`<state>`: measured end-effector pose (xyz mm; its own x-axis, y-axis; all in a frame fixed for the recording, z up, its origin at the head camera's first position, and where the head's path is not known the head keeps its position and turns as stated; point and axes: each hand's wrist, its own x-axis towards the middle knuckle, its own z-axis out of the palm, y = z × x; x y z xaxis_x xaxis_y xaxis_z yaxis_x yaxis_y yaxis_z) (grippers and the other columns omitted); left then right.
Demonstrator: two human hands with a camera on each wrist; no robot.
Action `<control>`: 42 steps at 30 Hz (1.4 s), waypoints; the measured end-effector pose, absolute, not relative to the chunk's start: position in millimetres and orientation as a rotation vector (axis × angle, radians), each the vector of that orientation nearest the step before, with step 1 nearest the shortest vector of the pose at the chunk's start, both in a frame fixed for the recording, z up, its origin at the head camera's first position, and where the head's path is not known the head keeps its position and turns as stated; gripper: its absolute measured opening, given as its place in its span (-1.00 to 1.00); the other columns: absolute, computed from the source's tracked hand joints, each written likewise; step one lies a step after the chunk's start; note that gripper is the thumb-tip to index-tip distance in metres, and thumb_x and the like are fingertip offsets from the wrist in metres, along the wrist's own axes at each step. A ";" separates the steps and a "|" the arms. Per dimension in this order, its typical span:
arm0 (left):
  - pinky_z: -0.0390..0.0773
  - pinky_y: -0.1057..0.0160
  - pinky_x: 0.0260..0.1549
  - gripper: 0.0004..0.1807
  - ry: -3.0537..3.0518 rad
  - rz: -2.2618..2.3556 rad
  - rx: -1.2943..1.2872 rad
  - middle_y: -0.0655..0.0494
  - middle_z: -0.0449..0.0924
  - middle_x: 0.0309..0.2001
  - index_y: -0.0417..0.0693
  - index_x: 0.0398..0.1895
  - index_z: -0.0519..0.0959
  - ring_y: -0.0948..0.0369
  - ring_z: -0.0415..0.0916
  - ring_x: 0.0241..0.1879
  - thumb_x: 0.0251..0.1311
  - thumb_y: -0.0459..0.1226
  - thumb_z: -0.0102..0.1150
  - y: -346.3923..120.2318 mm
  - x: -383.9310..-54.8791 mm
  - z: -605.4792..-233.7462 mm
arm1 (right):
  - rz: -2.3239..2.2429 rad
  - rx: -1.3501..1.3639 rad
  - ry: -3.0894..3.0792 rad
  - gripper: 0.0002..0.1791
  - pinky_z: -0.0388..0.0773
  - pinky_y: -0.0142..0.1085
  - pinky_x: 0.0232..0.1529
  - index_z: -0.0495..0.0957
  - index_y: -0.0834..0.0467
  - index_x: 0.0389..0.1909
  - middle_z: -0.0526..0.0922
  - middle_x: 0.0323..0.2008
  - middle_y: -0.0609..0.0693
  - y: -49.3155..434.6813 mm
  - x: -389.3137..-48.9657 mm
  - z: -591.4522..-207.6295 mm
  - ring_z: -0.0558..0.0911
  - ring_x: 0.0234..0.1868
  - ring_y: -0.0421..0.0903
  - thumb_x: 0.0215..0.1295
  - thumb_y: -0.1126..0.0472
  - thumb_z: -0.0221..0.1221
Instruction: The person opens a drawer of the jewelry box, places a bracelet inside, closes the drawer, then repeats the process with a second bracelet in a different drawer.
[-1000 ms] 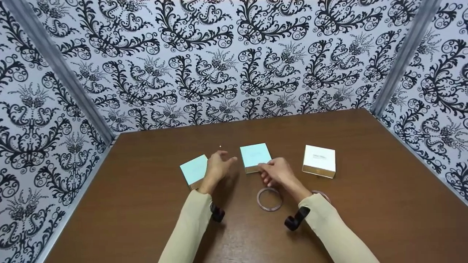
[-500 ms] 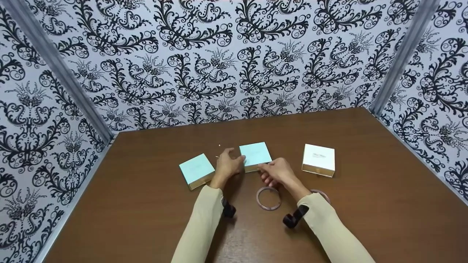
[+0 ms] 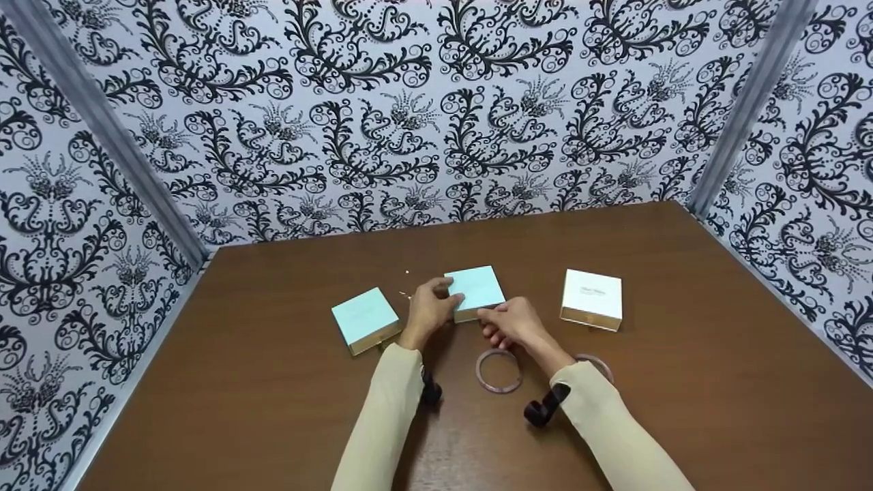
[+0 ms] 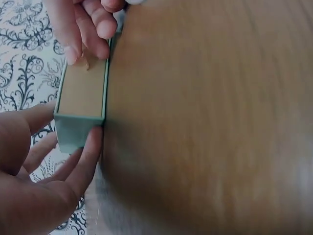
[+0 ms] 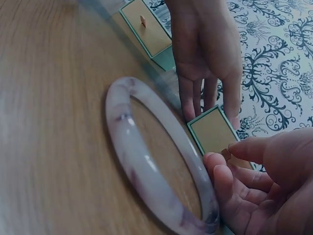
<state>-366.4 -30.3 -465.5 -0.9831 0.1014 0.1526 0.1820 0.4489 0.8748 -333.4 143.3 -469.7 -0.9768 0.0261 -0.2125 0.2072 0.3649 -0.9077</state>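
Observation:
A mint-green drawer box [image 3: 477, 285] with a gold front lies on the brown table between both hands. My left hand [image 3: 428, 310] holds its left side, thumb on the lid and fingers along the end wall. My right hand [image 3: 520, 324] pinches the small pull tab [image 5: 226, 153] on the gold drawer front [image 4: 82, 90], between thumb and forefinger. The drawer front sits flush within its green frame. Just below the right hand lies a marbled white and purple bangle [image 5: 133, 147]. Another bangle [image 3: 601, 363] is partly hidden behind the right forearm.
A second mint-green box [image 3: 365, 316] with a gold front lies to the left, slightly turned. On the right stands a white box [image 3: 592, 292], also gold-fronted. Small white bits [image 3: 404, 294] lie behind the left hand. Patterned panels [image 3: 423, 123] rise around the table [image 3: 225, 382].
My left hand has moved right from beside the left mint-green box to the middle box, and now holds its side. The right hand stays at the pull tab.

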 end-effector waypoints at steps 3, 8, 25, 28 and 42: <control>0.52 -0.06 0.19 -0.58 -2.606 -1.606 -0.280 -0.26 0.64 0.12 -0.22 0.20 0.58 -0.10 0.57 0.18 0.30 -0.29 0.28 -32.7 -366.0 -465.6 | -1.668 0.196 2.470 -0.70 0.44 -0.45 -0.76 0.72 0.29 -0.42 0.65 -0.68 -0.05 141.4 -334.1 -471.6 0.52 -0.76 -0.26 0.36 0.13 0.27; 0.51 -0.06 0.21 -0.58 -2.606 -1.594 -0.310 -0.28 0.63 0.13 -0.24 0.21 0.57 -0.12 0.56 0.19 0.32 -0.29 0.26 -33.4 -365.8 -466.2 | -1.668 0.192 2.475 -0.77 0.42 -0.46 -0.76 0.74 0.29 -0.32 0.65 -0.66 -0.05 140.5 -334.5 -473.3 0.52 -0.75 -0.26 0.36 0.18 0.27; 0.57 0.02 0.16 -0.57 -2.675 -1.549 -0.272 -0.24 0.68 0.09 -0.18 0.22 0.60 -0.04 0.60 0.17 0.30 -0.26 0.29 -36.9 -369.2 -463.6 | -1.602 0.147 2.568 -0.75 0.44 -0.45 -0.71 0.74 0.25 -0.47 0.55 -0.78 -0.09 135.5 -330.0 -475.1 0.48 -0.78 -0.25 0.33 0.17 0.30; 0.58 0.05 0.15 -0.57 -2.677 -1.557 -0.261 -0.23 0.68 0.09 -0.17 0.22 0.60 -0.02 0.61 0.17 0.29 -0.26 0.30 -37.6 -369.1 -462.8 | -1.588 0.134 2.576 -0.75 0.44 -0.46 -0.71 0.74 0.25 -0.48 0.54 -0.79 -0.09 135.9 -328.6 -473.4 0.47 -0.78 -0.25 0.32 0.18 0.31; 0.56 0.04 0.18 -0.55 -2.705 -1.511 -0.257 -0.15 0.68 0.12 -0.10 0.24 0.59 0.00 0.59 0.19 0.30 -0.23 0.30 -35.2 -370.1 -463.5 | -1.480 0.109 2.622 -0.79 0.42 -0.48 -0.72 0.79 0.22 -0.47 0.50 -0.83 -0.12 142.6 -320.2 -467.9 0.43 -0.81 -0.27 0.26 0.17 0.36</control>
